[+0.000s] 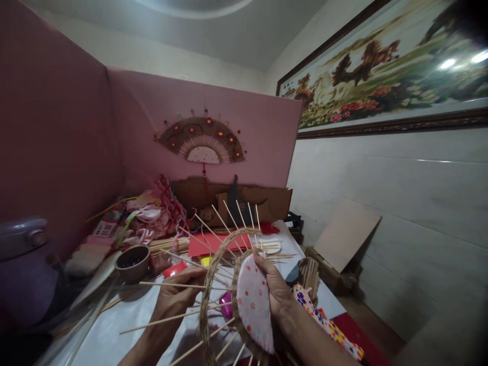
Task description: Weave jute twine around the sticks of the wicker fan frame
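Between my hands is a handmade craft fan (254, 300), held tilted above the table. Its half-round base is covered in white cloth with red dots, and thin wooden sticks spread out from it. A braided twine band (205, 305) curves across the sticks, and a second runs round the base's edge. My right hand (280, 287) grips the cloth base, thumb on its front face. At the outer twine band, my left hand (179, 295) pinches the fan's left side by a stick; its fingertips are partly hidden behind the band.
A finished fan (202, 140) with flowers hangs on the pink panel (141, 117). Left on the table stand a bowl (132, 263) of small dark pieces and a cloth pile (147, 218). Red sheets (202, 245) and loose sticks lie behind my hands; flowered cloth (328, 325) lies right.
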Available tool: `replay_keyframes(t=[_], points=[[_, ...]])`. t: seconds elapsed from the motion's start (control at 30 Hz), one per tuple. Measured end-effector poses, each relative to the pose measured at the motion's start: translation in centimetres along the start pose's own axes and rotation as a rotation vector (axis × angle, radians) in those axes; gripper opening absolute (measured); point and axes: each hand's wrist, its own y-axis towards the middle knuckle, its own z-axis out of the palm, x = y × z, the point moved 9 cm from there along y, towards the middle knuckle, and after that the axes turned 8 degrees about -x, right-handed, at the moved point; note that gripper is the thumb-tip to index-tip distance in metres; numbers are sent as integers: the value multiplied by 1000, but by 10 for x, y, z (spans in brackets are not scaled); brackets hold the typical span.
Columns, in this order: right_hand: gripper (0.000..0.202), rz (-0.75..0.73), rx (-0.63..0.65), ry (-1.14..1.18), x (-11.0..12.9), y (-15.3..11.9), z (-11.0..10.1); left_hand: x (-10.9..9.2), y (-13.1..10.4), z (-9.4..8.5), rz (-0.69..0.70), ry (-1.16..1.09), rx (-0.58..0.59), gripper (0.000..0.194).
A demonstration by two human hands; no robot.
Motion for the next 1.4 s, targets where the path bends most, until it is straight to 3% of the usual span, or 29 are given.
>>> replay_keyframes(t=[0.2,0.3,0.5,0.63,0.77,0.93,1.13,1.27,1.4], points=[[17,-33,25,12,14,1,3,-1,0,3,-104,-85,165,22],[13,-44,28,-1,18,-1,4,0,-2,3,-233,-185,169,24],[13,-85,1,-25,25,-2,2,-6,-11,4,-355,-231,123,26],[11,-133,49,-41,37,-3,3,-7,-10,4,-340,-255,131,23],[10,-135,80,-79,47,-5,3,0,-4,2,-348,-197,196,33],[11,-163,79,-117,54,-8,3,-10,2,0,-191,-45,280,35],[14,-205,76,-167,58,-9,4,-31,9,-15,27,268,190,24],[16,-256,43,-179,64,-7,2,-56,7,-14,350,448,188,20],[19,-329,-2,-169,72,-7,-1,-83,-12,-8,843,692,126,11]])
